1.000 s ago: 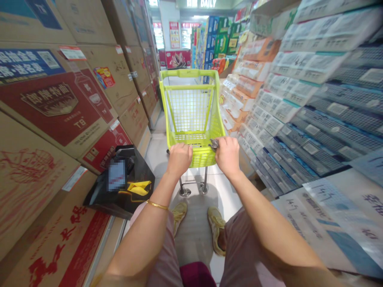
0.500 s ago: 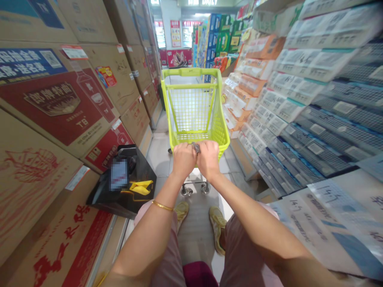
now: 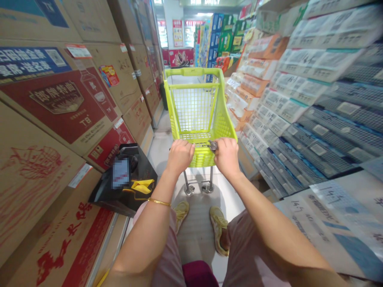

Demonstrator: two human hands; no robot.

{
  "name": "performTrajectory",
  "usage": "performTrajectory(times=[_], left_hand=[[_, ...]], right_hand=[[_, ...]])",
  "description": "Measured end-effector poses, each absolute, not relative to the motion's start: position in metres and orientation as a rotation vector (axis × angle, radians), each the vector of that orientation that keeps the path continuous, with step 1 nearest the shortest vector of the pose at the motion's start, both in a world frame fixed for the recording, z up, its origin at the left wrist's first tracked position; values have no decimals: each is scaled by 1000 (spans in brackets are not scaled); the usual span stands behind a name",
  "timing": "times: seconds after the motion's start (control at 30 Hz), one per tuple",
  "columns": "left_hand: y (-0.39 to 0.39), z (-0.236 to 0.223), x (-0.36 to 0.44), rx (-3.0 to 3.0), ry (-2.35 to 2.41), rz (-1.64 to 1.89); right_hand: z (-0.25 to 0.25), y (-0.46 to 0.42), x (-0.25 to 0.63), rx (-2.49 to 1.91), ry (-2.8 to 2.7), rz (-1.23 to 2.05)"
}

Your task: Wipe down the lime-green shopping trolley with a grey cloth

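Note:
A lime-green shopping cart with a gridded plastic basket stands right in front of me, its metal legs on wheels. At the left end of its near edge, my left hand is closed over the rim. My right hand is closed at the right end of the same edge, with a small crumpled grey cloth-like piece showing at its fingertips. Between the hands a stretch of the near edge is visible. The basket has nothing in it that I can see. My fingers' undersides are hidden.
Stacked cardboard boxes wall the left side. A black bag with a yellow ribbon stands at their foot. Packaged goods in tall stacks line the right. The tiled aisle runs ahead to blue and green cartons.
My hands were together at the middle of the near edge. They have moved apart, left hand leftward, right hand rightward with the grey piece. The cart sits slightly further right in view.

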State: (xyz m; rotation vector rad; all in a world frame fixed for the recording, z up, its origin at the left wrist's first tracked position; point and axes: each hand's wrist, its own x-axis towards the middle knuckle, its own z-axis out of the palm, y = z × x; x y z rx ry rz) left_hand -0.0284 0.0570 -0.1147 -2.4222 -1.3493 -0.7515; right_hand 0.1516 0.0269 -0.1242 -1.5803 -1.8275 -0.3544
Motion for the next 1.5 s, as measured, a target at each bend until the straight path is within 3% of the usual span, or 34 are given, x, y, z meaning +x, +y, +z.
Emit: performTrajectory(times=[0.53, 0.77, 1.03, 1.5], left_hand=[[57, -117, -25, -2476, -1365, -744], [56, -117, -28, -2447, -1337, -744], [61, -124, -25, -2411, -1264, -867], [62, -125, -28, -2462, -1303, -901]], right_hand=[[-134, 29, 91, -1429, -1810, -167], [-131, 26, 118, -1467, -1934, -324], [-132, 27, 163, -1630, -1714, -369], [-134, 29, 86, -1393, -1786, -222]])
